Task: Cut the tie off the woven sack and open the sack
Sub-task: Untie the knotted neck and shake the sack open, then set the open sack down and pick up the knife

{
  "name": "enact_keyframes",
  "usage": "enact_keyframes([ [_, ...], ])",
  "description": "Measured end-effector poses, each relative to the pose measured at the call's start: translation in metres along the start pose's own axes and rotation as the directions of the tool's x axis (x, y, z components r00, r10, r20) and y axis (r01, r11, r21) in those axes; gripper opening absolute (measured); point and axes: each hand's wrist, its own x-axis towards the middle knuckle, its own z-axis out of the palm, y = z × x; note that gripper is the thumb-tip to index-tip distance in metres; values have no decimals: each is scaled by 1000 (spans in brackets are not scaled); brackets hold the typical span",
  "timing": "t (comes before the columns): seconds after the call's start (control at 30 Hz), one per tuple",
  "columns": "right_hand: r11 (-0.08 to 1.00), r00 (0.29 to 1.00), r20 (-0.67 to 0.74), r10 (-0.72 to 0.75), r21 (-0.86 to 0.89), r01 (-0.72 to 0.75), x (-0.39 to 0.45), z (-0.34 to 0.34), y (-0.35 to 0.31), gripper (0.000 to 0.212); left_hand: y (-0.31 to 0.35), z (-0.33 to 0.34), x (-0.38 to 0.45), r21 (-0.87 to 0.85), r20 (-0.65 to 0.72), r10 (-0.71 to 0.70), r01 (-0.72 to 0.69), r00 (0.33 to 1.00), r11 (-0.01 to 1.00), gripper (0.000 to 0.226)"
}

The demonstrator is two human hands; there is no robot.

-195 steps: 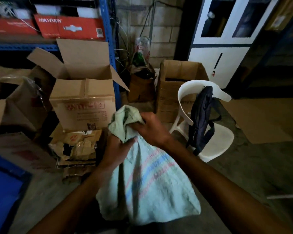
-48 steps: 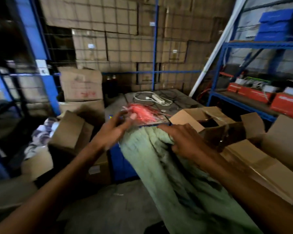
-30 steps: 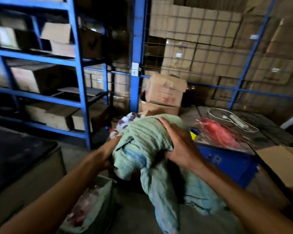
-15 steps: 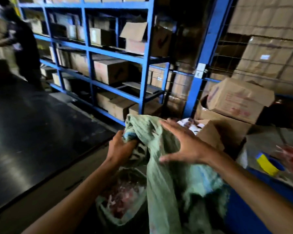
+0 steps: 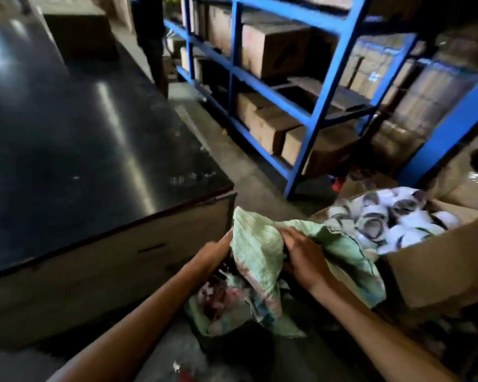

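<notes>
A pale green woven sack (image 5: 255, 245) with faint pink and blue stripes hangs bunched between my hands, low in the middle of the view. My left hand (image 5: 214, 253) grips its left side, partly hidden behind the fabric. My right hand (image 5: 304, 255) presses and grips the crumpled cloth from the right. Below the sack, on the floor, lies an open bag (image 5: 221, 301) with reddish and white scraps in it. No tie or cutting tool is visible.
A large dark-topped wooden crate (image 5: 94, 166) stands at the left. Blue metal shelving (image 5: 318, 111) with cardboard boxes runs along the back right. An open cardboard box (image 5: 436, 271) with several white rolls sits at the right. A person's legs (image 5: 152, 42) stand far back.
My view has swung left and down, from the boxes and red cords to the crate and shelving. Both hands have kept hold of the sack and lowered it over the open bag.
</notes>
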Motion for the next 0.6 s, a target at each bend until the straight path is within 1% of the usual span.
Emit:
enact_keyframes([
  [0.03,1000,1000,27,10,11,-10,9,18,12,56,-10,-1,11,76,-141,16,-6,990,997,56],
  [0.07,1000,995,94,28,-14,-27,16,37,21,53,-18,1,21,115,-196,54,-32,979,993,51],
  [0.13,998,969,244,33,-55,-20,28,83,41,51,-42,8,46,183,-155,112,-83,982,980,30],
  [0.2,995,952,305,17,-95,12,40,130,63,55,-71,15,76,331,-198,121,-50,973,942,22],
  [0.3,991,941,339,-20,-120,64,54,204,101,61,-133,16,122,417,-317,104,40,943,908,23],
  [0.4,995,918,395,-21,-85,59,68,282,129,65,-206,11,147,473,-343,88,91,935,877,26],
  [0.43,994,913,407,4,-104,42,72,309,138,69,-234,7,152,497,-350,78,114,934,860,27],
  [0.53,978,873,458,169,-185,-92,75,368,145,81,-306,-6,155,558,-401,45,205,915,804,30],
  [0.57,974,880,434,195,-192,-121,70,383,139,80,-330,-10,155,596,-409,57,219,911,772,35],
  [0.6,980,913,370,170,-160,-118,61,396,128,77,-351,-15,152,643,-411,79,227,908,732,43],
])
